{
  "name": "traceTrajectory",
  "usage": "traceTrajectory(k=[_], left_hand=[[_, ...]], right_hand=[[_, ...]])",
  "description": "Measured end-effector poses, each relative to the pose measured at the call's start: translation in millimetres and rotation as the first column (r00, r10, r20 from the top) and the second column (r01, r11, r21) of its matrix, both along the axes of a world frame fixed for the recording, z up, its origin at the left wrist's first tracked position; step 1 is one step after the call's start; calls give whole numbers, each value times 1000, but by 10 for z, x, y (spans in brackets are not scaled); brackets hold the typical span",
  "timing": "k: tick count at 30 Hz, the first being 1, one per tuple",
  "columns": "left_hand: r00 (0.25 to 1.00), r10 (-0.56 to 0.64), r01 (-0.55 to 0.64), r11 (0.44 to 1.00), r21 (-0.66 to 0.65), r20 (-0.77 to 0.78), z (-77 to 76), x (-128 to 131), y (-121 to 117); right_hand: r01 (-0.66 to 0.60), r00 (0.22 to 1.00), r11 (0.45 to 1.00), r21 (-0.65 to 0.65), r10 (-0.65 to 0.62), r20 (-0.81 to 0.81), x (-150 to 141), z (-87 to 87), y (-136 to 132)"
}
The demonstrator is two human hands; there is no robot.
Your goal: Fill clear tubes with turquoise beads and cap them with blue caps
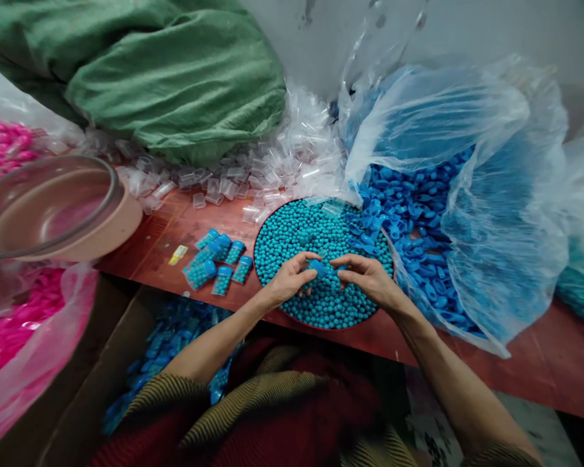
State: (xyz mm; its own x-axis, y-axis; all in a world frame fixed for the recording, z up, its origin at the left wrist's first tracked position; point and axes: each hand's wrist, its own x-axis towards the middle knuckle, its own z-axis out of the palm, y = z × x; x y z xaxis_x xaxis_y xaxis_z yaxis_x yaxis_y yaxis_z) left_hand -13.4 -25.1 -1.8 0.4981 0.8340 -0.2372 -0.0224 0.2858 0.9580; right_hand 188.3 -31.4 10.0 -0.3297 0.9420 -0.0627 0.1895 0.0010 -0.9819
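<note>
The left hand [292,279] is closed on a small blue-filled tube [316,267], held just above the tray [331,329] of beads [321,308]. Facing it, the right hand [370,275] has thumb and finger pinched together, seemingly on a blue cap [341,268] mostly hidden by the fingertips. Whether tube and cap touch is too small to tell; this one looks unfinished.

Left of the left hand, a small cluster of filled tubes [222,280] with blue tops appears done. Below that hand, past the surface's edge, a box holds many more blue pieces [170,337]; some look like finished tubes, though shadow blurs them. Plenty seems left: beads fill the tray around both hands, loose clear tubes [292,155] are heaped beyond them, and blue caps [413,194] spill from a bag [506,259] to the right hand's right.

The roomiest stretch of surface [150,259] lies left of the left hand, around the filled tubes and towards the basin [126,217]. The right hand has less room, with caps and bag crowding over the tray's right rim. Beyond the hands, the clear tubes and a green sack [175,84] close off the far side. Nearer the body, the tray's rim reaches about to the surface's front edge, below both wrists.
</note>
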Motion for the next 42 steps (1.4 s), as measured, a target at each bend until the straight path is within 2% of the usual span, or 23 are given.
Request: traceTrajectory(k=[2, 3, 5, 7, 9, 13, 16, 20, 22, 24, 28, 31, 33, 34, 36, 38, 40, 42], left_hand=[[999, -14, 15, 999, 38, -32, 20, -1, -18], [999, -3, 6, 998, 62, -53, 31, 11, -37], [994, 59, -49, 993, 111, -94, 51, 47, -83], [982, 153, -133, 977, 167, -115, 58, 84, -126], [972, 215, -187, 953, 237, -99, 48, 110, -152], [974, 223, -206, 932, 298, -26, 23, 129, -157], [978, 205, -190, 954, 233, -40, 49, 133, -167], [975, 218, -211, 967, 142, -34, 92, 167, -212], [963, 263, -256, 960, 110, -54, 85, 195, -233], [951, 298, -291, 952, 90, -82, 62, 212, -246], [948, 287, -265, 951, 156, -137, 15, 117, -241], [940, 296, -263, 945, 194, -169, 13, -135, -203], [918, 350, -318, 931, 179, -187, 19, -386, -156], [904, 378, -348, 922, 171, -199, 18, -526, -125], [854, 450, -402, 889, 219, -260, 3, -809, -53], [747, 537, -415, 837, 357, -392, -29, -1056, 23], [566, 608, -351, 788, 505, -556, -59, -1223, 86], [345, 663, -236, 746, 623, -664, -70, -1276, 117]], right_hand=[[89, 993, 995, -47, -92, -79, -34, -10, 30], [136, 987, 990, -24, -137, -80, -74, -22, 29], [186, 982, 977, 105, -189, 23, -176, -48, -12], [121, 964, 951, 283, -181, 197, -280, -74, -91], [-8, 921, 909, 417, -156, 358, -367, -96, -179], [-150, 771, 835, 529, -236, 591, -486, -142, -294], [-193, 689, 788, 585, -316, 653, -527, -189, -315], [-188, 706, 718, 670, -376, 600, -521, -286, -301], [-183, 725, 717, 673, -364, 585, -527, -329, -298], [-180, 728, 739, 650, -344, 593, -561, -340, -312], [-229, 647, 842, 488, -243, 723, -660, -209, -360], [-358, 611, 854, 378, -92, 787, -615, -43, -292], [-363, 610, 846, 390, -100, 786, -492, 17, -152], [-326, 608, 853, 408, -142, 781, -414, 17, -60], [-299, 609, 852, 429, -175, 773, -262, -43, 139], [-342, 627, 842, 416, -125, 769, -154, -164, 315], [-358, 655, 839, 409, -87, 750, -101, -298, 432], [-324, 689, 845, 427, -98, 718, -86, -400, 487]])
